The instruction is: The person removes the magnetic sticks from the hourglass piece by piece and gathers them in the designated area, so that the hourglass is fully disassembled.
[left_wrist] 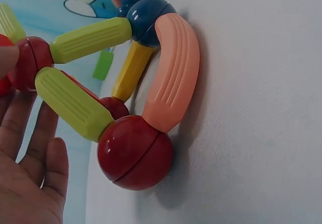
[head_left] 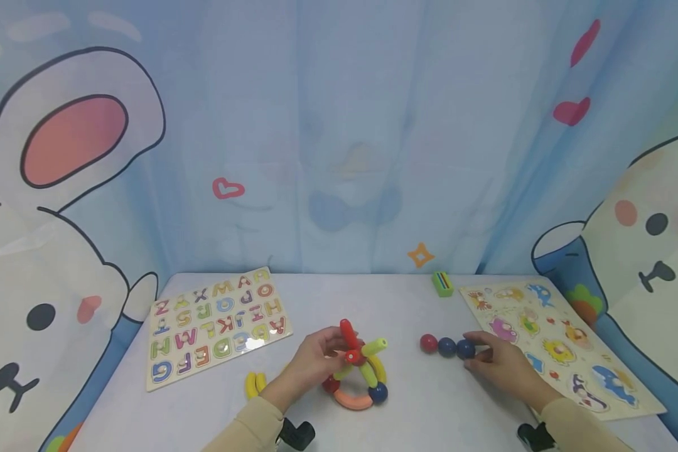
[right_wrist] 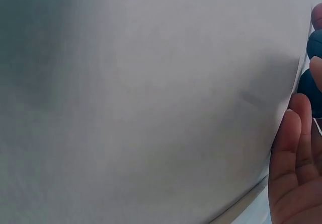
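My left hand (head_left: 311, 361) grips the upper part of a toy frame built of magnetic rods and balls. In the left wrist view the thumb lies at its upper red ball (left_wrist: 31, 63). Green rods (left_wrist: 75, 103) run down from there to a lower red ball (left_wrist: 135, 152) and a blue ball (left_wrist: 151, 20), joined by a curved salmon rod (left_wrist: 173, 73). A red rod (head_left: 348, 334) points up from the top. Farther right, my right hand (head_left: 500, 367) pinches the end blue ball (head_left: 466, 349) of a row, touching another blue ball (head_left: 447, 347) and a red ball (head_left: 428, 343).
Yellow curved rods (head_left: 254, 384) lie left of my left forearm. An alphabet puzzle board (head_left: 215, 326) lies at the left, an animal puzzle board (head_left: 559, 351) at the right, partly under my right arm. A small green box (head_left: 443, 284) sits near the table's back edge, before a curtain (head_left: 339, 125).
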`<state>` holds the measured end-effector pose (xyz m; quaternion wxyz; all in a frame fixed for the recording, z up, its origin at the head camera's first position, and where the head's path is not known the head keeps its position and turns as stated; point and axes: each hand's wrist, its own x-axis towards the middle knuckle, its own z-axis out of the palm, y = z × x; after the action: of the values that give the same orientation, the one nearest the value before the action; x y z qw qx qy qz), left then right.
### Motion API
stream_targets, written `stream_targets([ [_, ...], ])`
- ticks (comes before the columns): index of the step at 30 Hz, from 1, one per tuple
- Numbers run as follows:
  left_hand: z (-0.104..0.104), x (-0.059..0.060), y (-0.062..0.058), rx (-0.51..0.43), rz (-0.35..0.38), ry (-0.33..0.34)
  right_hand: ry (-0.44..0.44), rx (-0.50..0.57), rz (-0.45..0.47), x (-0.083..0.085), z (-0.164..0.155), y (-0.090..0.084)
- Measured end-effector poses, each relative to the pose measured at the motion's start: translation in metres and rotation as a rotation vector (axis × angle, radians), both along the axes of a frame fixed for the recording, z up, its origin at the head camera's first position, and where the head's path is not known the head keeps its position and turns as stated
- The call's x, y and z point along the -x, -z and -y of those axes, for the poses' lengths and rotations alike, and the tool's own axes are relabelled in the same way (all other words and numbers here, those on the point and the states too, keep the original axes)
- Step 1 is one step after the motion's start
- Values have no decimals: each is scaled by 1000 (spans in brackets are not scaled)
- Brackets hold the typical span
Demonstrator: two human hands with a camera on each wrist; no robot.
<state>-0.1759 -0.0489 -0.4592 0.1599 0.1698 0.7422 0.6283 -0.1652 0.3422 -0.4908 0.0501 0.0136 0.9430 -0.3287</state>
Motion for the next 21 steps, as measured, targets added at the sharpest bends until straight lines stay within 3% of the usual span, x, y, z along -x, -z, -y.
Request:
stream_targets([
  [7, -3, -1, 3, 20, -19, 19, -8, -13, -16, -2, -5, -1],
  [12, -5, 0, 5, 33, -7, 2, 10, -4, -120, -10, 0, -15],
  [16, -5, 0, 5, 52, -6, 3, -23, 121, -156, -16, 33, -35],
  [21, -4, 1, 5, 81, -27, 15, -119, 348, -41, -20, 105, -54],
])
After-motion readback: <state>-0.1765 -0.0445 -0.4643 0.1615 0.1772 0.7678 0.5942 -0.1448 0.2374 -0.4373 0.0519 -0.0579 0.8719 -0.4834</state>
